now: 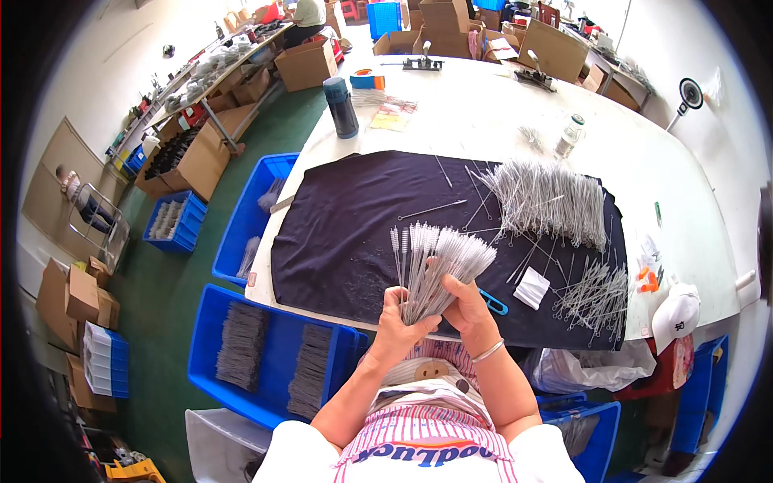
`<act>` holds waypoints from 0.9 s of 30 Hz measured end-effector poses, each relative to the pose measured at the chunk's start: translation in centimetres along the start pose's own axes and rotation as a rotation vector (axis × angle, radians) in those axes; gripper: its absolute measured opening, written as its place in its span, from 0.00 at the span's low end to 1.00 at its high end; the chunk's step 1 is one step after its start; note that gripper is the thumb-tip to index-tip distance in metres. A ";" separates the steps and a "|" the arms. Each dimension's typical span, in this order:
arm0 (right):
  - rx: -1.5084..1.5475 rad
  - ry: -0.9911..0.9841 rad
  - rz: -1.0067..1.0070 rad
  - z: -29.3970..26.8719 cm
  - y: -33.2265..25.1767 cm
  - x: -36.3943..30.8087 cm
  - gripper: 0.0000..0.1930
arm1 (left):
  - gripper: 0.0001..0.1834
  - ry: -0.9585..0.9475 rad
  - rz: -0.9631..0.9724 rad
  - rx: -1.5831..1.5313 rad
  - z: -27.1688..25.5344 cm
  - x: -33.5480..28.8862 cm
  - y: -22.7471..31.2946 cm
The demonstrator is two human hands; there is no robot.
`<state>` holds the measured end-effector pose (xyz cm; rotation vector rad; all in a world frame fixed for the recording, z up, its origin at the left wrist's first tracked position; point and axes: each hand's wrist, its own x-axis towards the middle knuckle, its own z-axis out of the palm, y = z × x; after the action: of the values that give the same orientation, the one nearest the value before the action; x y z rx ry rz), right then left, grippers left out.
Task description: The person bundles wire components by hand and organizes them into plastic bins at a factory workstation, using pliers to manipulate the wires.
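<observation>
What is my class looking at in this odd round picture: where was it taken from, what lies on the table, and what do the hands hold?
There is no robot: you see a person's bare left hand and right hand. A wide fisheye camera worn on the head looks down at them, so straight edges bend near the rim. Both hands hold a bunch of thin pale brushes over a dark cloth on a white table. On the cloth lie a big pile of brushes and a looser heap. A dark bottle stands beyond it.
</observation>
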<state>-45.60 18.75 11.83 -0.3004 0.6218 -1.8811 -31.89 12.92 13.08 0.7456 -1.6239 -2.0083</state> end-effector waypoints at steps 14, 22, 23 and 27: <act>-0.161 0.137 0.039 0.6 0.0 -0.3 0.14 | 0.16 0.030 -0.011 -0.155 0.8 -0.4 -1.3; -0.102 0.145 0.012 1.2 -0.5 -0.8 0.13 | 0.14 -0.027 -0.069 -0.389 1.0 -0.4 -1.4; -0.098 0.130 0.019 1.1 -0.6 -0.8 0.12 | 0.14 -0.029 -0.069 -0.391 1.1 -0.4 -1.4; -0.176 0.128 0.025 1.0 -0.8 -0.9 0.11 | 0.15 -0.087 -0.048 -0.424 0.6 -0.1 -2.1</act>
<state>-45.44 19.51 13.22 -0.2861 0.8769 -1.8351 -32.18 13.86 11.08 0.5466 -1.1670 -2.3383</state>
